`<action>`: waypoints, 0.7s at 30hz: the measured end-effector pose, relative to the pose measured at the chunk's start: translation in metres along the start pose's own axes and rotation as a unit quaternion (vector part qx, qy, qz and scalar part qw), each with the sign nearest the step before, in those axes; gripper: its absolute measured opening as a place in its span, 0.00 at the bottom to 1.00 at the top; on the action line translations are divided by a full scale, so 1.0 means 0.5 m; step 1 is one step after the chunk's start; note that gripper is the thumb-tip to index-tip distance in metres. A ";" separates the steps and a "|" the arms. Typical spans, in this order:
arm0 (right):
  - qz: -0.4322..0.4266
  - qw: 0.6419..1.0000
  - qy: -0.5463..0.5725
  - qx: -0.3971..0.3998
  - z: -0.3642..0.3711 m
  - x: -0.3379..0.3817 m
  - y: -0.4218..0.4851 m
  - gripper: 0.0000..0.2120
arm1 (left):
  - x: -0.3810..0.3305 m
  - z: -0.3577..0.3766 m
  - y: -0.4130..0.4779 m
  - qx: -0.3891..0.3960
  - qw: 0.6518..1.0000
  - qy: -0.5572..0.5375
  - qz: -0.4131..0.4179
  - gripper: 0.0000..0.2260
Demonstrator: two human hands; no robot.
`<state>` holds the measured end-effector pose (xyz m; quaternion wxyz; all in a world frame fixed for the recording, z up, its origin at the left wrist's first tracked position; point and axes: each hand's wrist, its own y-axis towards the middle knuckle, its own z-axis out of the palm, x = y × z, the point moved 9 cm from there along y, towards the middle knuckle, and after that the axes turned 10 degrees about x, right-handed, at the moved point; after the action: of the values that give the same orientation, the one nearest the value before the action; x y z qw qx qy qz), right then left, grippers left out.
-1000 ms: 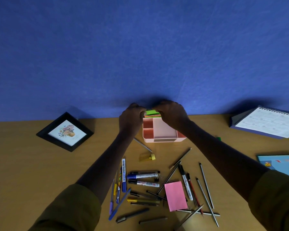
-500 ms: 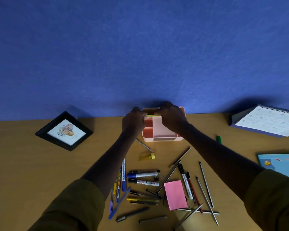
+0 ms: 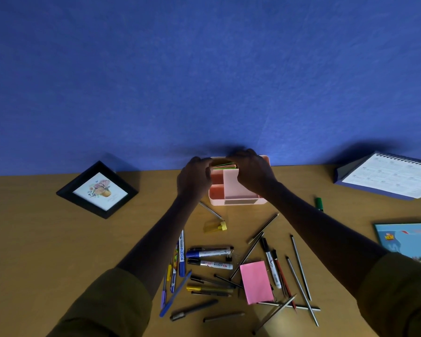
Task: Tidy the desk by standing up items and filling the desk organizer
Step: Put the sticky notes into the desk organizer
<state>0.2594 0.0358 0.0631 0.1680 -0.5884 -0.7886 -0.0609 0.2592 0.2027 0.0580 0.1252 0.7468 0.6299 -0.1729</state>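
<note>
A pink desk organizer [image 3: 231, 188] stands at the back of the wooden desk, against the blue wall. A stack of coloured sticky notes [image 3: 224, 165], green on top, sits low in its back compartment. My left hand [image 3: 195, 178] and my right hand [image 3: 252, 173] both pinch this stack from either side, over the organizer's top. A loose pink sticky-note pad [image 3: 255, 282] lies among several scattered pens, markers and pencils [image 3: 209, 259] near me.
A black picture frame [image 3: 97, 189] lies flat at the left. A desk calendar [image 3: 387, 176] lies at the back right, a blue book [image 3: 413, 242] at the right edge, a green marker [image 3: 318, 203] beside my right arm, a yellow sharpener [image 3: 215, 226] before the organizer.
The sticky-note stack has gone down from above the organizer's rim into its back compartment, both hands following it. The view has shifted a little.
</note>
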 end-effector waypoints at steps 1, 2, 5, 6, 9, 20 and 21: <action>0.004 1.000 0.003 -0.003 -0.002 -0.003 -0.002 0.26 | 0.001 -0.004 -0.006 -0.007 1.000 -0.016 -0.006 0.13; 0.006 1.000 0.006 -0.006 -0.006 -0.004 -0.005 0.25 | 0.002 -0.008 -0.015 -0.014 0.999 -0.032 -0.012 0.13; 0.008 1.000 0.018 -0.015 -0.017 -0.004 -0.024 0.23 | 0.005 -0.016 -0.054 -0.040 0.995 -0.080 -0.037 0.12; 0.010 0.999 0.025 -0.021 -0.020 -0.005 -0.036 0.23 | 0.003 -0.014 -0.072 -0.042 0.993 -0.102 -0.045 0.12; 0.010 0.997 0.057 -0.045 -0.016 -0.010 -0.090 0.19 | -0.016 0.011 -0.136 -0.025 0.983 -0.174 -0.046 0.11; 0.073 0.978 0.197 0.021 0.112 -0.037 -0.327 0.19 | -0.055 0.217 -0.360 0.171 0.927 -0.303 -0.142 0.08; 0.083 0.976 0.196 0.035 0.129 -0.038 -0.349 0.19 | -0.053 0.236 -0.381 0.191 0.919 -0.308 -0.156 0.08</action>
<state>0.0861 -0.0151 0.0138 0.3443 -0.6218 -0.6907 -0.1335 0.0561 0.1643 -0.0324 0.1395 0.5591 0.6237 -0.5281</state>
